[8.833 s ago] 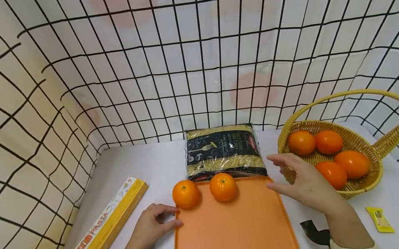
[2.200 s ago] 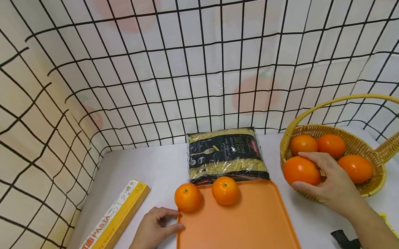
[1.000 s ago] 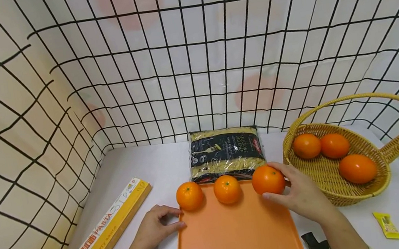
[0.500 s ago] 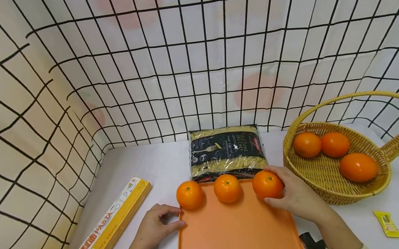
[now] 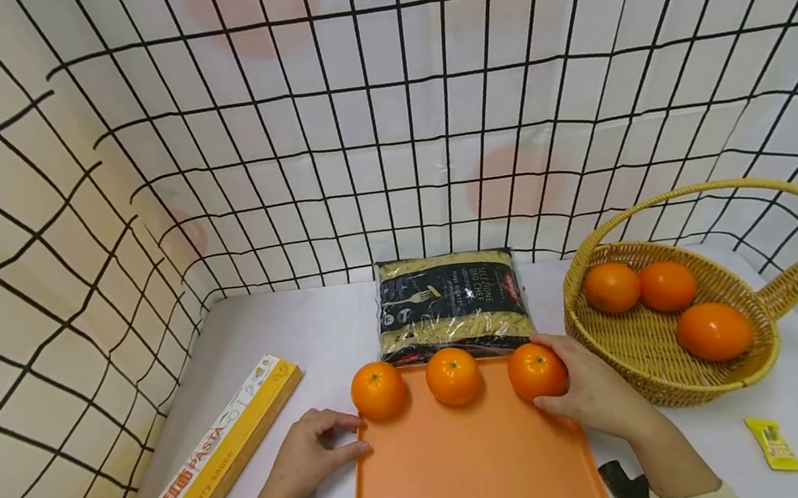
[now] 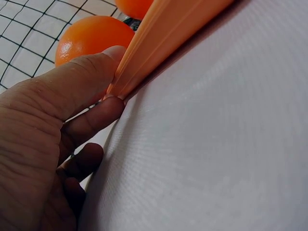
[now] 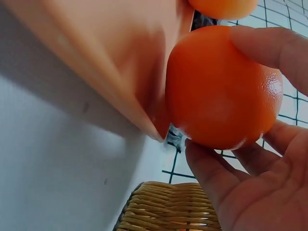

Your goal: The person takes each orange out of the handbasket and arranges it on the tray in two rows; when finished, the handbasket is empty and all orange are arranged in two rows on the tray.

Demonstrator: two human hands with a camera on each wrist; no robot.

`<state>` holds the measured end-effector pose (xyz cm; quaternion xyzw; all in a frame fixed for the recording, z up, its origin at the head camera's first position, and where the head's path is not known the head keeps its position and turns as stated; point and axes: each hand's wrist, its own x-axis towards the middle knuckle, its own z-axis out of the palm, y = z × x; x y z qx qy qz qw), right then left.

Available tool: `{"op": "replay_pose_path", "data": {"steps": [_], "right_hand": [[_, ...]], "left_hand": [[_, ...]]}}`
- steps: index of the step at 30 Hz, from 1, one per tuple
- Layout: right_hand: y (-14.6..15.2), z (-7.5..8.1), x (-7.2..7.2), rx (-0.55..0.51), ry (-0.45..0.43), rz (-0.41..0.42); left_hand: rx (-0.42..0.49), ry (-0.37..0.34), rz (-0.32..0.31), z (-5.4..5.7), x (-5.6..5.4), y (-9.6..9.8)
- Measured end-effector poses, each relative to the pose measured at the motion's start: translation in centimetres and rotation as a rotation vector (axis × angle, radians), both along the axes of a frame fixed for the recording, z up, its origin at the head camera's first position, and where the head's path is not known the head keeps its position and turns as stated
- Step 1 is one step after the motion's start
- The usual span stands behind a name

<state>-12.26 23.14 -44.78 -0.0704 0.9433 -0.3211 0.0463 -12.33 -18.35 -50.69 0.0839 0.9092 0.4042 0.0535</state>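
My right hand (image 5: 599,391) holds an orange (image 5: 537,371) at the top right corner of the orange tray (image 5: 473,466). In the right wrist view the thumb lies on one side of this orange (image 7: 221,89) and fingertips touch the opposite side. Two more oranges sit along the tray's far edge, a middle orange (image 5: 454,376) and a left orange (image 5: 378,390). My left hand (image 5: 312,454) pinches the tray's left rim between thumb and index finger. The left wrist view shows the thumb on the rim (image 6: 132,60), the other fingers curled below.
Right of the tray stands a wicker basket (image 5: 647,351) with a tall handle, holding three orange fruits. A pasta bag (image 5: 451,301) lies behind the tray. To the left lies a pasta box (image 5: 216,467); a yellow packet (image 5: 773,444) lies at right. Black wire grid (image 5: 415,137) encloses the table.
My right hand has lifted an orange from the basket and carried it left to the tray's far right corner, lowering it there. The left hand has stayed at the tray's left edge.
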Motion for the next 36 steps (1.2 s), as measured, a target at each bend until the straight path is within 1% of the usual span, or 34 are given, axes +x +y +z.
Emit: {"op": "replay_pose_path", "data": {"steps": [10, 18, 28, 36], "right_hand": [[0.41, -0.56, -0.09, -0.044, -0.024, 0.021], [0.53, -0.37, -0.19, -0.028, -0.024, 0.004], [0.77, -0.44, -0.22, -0.051, -0.011, 0.019], [0.72, -0.32, -0.21, -0.059, -0.004, 0.017]], "left_hand": [[0.004, -0.007, 0.016, -0.07, -0.07, 0.02], [-0.004, -0.033, 0.030, 0.04, 0.00, 0.06], [0.006, 0.002, 0.026, 0.02, 0.04, 0.16], [0.001, -0.022, 0.025, 0.02, -0.03, 0.12]]}}
